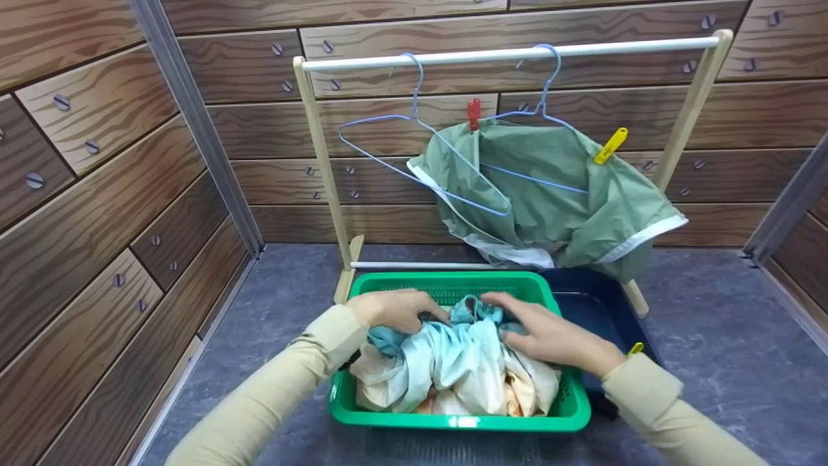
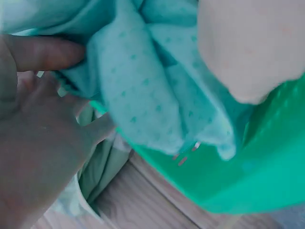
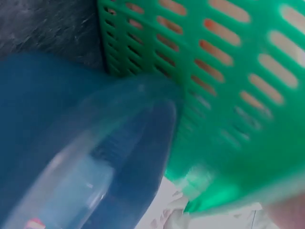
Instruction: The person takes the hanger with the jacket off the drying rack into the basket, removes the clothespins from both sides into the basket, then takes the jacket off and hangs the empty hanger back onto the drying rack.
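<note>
A heap of cloth (image 1: 462,366), teal at the far side and fading to white and peach at the near side, lies in a green plastic basket (image 1: 453,422). From the left, my left hand (image 1: 396,309) reaches over it with thumb and fingers apart. Close up in the left wrist view, the thumb lies against the dotted teal fabric (image 2: 138,90). On the other side my right hand (image 1: 550,329) touches the teal part with fingers spread. The right wrist view shows the slotted basket wall (image 3: 214,57); just a blurred bit of skin appears at its corner.
Behind the basket stands a rack with a white rail (image 1: 479,57). An unloaded blue hanger (image 1: 381,155) hangs there beside a green garment (image 1: 537,188), held by a red clothespin (image 1: 474,114) and a yellow clothespin (image 1: 610,146). A dark blue tray (image 1: 592,304) lies right of the basket.
</note>
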Available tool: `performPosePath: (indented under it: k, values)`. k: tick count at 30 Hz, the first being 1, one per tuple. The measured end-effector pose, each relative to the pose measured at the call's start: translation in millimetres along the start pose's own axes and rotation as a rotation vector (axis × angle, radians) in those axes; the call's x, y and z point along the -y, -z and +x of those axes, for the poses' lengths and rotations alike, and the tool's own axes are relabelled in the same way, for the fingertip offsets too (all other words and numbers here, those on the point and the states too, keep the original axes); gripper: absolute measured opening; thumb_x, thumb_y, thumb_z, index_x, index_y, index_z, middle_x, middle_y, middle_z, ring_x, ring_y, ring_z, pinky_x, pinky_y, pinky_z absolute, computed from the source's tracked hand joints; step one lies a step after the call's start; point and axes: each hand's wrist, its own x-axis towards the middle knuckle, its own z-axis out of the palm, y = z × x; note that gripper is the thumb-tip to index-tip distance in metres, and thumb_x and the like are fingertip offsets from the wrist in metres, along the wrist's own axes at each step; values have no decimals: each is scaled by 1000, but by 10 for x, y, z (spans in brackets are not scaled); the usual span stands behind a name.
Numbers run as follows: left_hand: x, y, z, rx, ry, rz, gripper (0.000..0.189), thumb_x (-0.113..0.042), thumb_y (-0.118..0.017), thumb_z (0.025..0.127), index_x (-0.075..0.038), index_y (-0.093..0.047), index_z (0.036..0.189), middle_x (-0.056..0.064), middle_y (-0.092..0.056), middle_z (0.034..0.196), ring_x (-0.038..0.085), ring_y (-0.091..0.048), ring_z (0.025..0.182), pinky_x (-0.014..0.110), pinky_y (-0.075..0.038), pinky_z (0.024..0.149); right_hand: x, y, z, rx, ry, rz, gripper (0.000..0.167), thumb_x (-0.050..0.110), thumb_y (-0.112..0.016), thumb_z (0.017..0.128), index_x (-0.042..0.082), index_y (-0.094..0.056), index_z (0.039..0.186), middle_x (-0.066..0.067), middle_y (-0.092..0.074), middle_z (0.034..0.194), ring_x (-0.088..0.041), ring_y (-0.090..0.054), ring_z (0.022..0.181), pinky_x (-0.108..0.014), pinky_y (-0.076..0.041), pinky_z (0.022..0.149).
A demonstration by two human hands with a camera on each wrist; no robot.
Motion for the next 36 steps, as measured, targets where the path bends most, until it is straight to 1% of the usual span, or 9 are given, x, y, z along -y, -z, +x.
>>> performPosePath:
  k: [4,8,11,14,18,21,24,29,36]
  values:
    - [30,5,-157,-100,-32,-93,65,17,-41,86,-21,-63,134,-8,-58,136,9,-49,127,26,-43,93,-41,57,-136,-133,5,12,51,14,-52,102,20,-36,151,-4,-41,151,-26,-39,137,-54,-35,105]
    - [168,-29,-333,-354,-55,-65,53,16,-44,87,-12,-68,125,1,-65,125,16,-57,117,34,-48,91,-115,56,-282,-313,-42,-72,50,15,-56,101,12,-41,149,-11,-43,149,-33,-40,135,-57,-35,103]
    - [314,-59,-494,-563,28,24,48,17,-49,82,-6,-69,119,13,-63,122,29,-57,115,43,-47,94,-186,32,-373,-446,-92,-137,49,13,-61,97,7,-46,144,-14,-52,138,-32,-50,123,-52,-43,95]
    - [452,-80,-678,-660,213,25,51,15,-52,78,-2,-66,124,21,-56,125,37,-54,116,49,-44,95,-240,-4,-456,-508,-174,-143,47,17,-65,96,5,-51,139,-12,-60,121,-25,-59,100,-45,-49,80]
    - [609,-136,-896,-626,428,-220,53,2,-60,86,-3,-52,138,22,-60,116,39,-59,107,50,-49,88,-250,-50,-564,-478,-302,-49,52,35,-62,97,6,-51,138,-6,-64,105,-16,-62,82,-37,-49,70]
    - [733,-199,-971,-536,435,-539,57,-8,-63,92,-2,-40,144,19,-65,90,33,-65,77,45,-55,72,-245,-67,-609,-453,-338,67,56,39,-60,99,4,-47,141,-5,-66,95,-15,-63,76,-32,-49,67]
    - [847,-248,-957,-478,366,-761,62,-9,-64,93,0,-33,146,13,-58,69,25,-57,51,40,-54,55,-262,-75,-622,-470,-325,181,55,32,-60,99,2,-45,143,-7,-65,89,-16,-63,70,-29,-48,63]
    - [988,-285,-844,-505,272,-847,65,-5,-62,94,2,-29,149,7,-56,70,15,-52,50,31,-49,50,-318,-54,-569,-490,-301,234,54,24,-61,99,-2,-45,143,-9,-66,87,-16,-64,72,-27,-48,61]
    - [1098,-243,-701,-548,272,-904,63,-5,-59,96,1,-29,151,6,-60,75,14,-50,53,27,-44,51,-402,41,-430,-470,-309,198,54,24,-57,101,-6,-41,144,-9,-65,88,-25,-67,91,-29,-49,67]
